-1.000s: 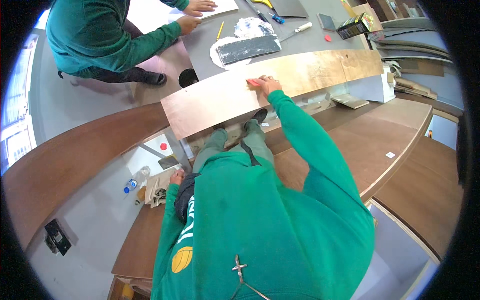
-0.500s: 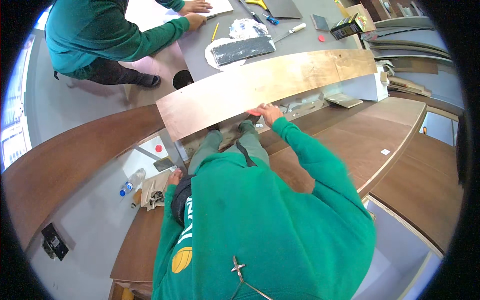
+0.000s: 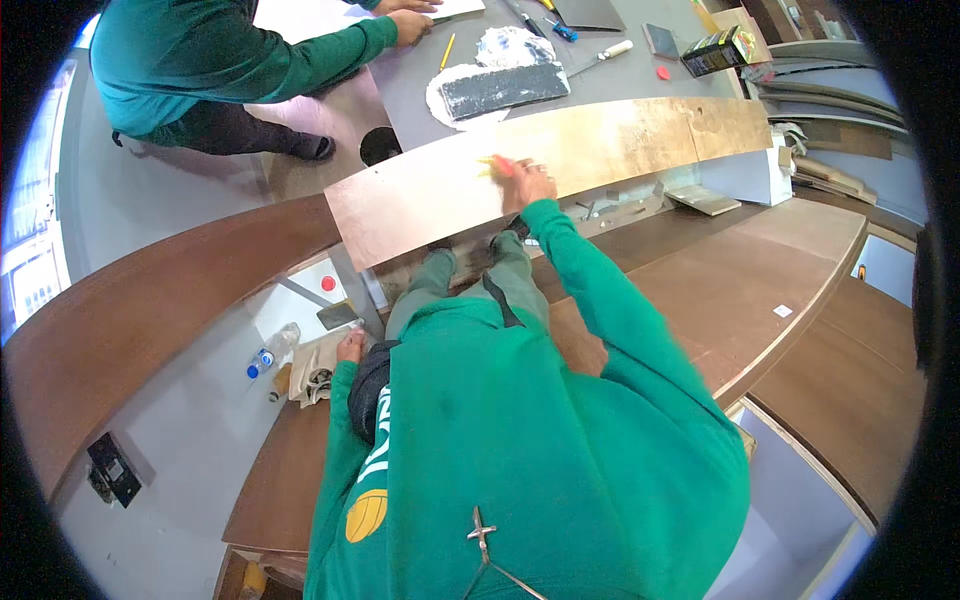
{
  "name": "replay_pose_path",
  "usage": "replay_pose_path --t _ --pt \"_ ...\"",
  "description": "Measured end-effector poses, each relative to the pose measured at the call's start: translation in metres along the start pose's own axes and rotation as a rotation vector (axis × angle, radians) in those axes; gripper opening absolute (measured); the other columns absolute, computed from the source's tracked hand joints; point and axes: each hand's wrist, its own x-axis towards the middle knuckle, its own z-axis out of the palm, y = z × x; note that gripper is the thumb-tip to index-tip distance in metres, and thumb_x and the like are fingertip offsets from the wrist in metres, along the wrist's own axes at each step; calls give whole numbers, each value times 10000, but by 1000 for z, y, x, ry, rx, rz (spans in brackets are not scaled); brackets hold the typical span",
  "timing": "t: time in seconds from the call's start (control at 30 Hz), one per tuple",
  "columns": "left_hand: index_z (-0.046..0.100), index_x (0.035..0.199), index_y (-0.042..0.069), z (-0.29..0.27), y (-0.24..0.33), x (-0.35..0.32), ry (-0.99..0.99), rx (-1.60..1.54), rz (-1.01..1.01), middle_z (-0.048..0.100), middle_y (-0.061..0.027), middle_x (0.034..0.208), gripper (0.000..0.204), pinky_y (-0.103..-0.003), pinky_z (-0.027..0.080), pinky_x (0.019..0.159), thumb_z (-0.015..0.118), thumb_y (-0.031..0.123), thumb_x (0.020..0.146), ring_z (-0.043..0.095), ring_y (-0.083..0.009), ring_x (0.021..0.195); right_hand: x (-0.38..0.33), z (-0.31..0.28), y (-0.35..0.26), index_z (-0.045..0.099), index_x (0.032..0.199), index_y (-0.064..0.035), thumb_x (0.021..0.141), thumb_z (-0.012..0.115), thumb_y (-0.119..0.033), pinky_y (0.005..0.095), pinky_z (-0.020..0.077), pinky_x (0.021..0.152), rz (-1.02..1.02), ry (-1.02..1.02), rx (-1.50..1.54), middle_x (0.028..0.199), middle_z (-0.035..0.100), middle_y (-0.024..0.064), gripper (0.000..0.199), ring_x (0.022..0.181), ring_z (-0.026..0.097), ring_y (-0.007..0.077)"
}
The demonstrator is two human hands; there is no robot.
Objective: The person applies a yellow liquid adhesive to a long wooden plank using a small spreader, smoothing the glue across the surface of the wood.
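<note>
Head view: one long light-brown wooden board (image 3: 600,150) lies across the scene, its face pale and glossy with darker mottling toward its right end. The right hand (image 3: 528,185) presses on the board's near edge, fingers curled over a small yellow-and-red object (image 3: 497,166) too blurred to identify. The left hand (image 3: 350,346) rests low beside a folded beige cloth (image 3: 315,368); whether it grips anything cannot be told. One clear plastic bottle with a blue cap (image 3: 270,352) lies on the grey floor. Beyond the board, on one grey table (image 3: 420,90), another person's hand (image 3: 410,26) rests near one yellow pencil (image 3: 446,52) and a dark rectangular sheet (image 3: 503,88).
</note>
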Motion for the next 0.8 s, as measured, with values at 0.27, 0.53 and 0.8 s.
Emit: replay_pose_path --t 0.27,0.53,0.8 --pt "579 1248 37 10 -39 36 -37 -1 61 659 -51 897 478 -267 485 689 610 364 901 595 -124 765 9 16 -42 556 1240 -306 880 497 -190 505 473 838 -7 14 3 1160 578 38 384 1063 570 274" --pt "624 1060 64 5 -3 4 46 -96 -18 588 8 799 314 -234 415 597 585 340 914 509 -84 686 25 -15 -28 604 1173 -362 897 474 -196 461 460 853 -445 -34 -124 1146 602 3 347 1061 571 223" --pt "578 1235 63 3 -32 26 -7 -210 -49 597 -26 812 404 -219 384 487 619 282 899 486 -77 599 -39 2 4 509 1287 -397 812 531 -105 473 468 854 -552 -141 -109 1163 586 24 558 1060 559 261"
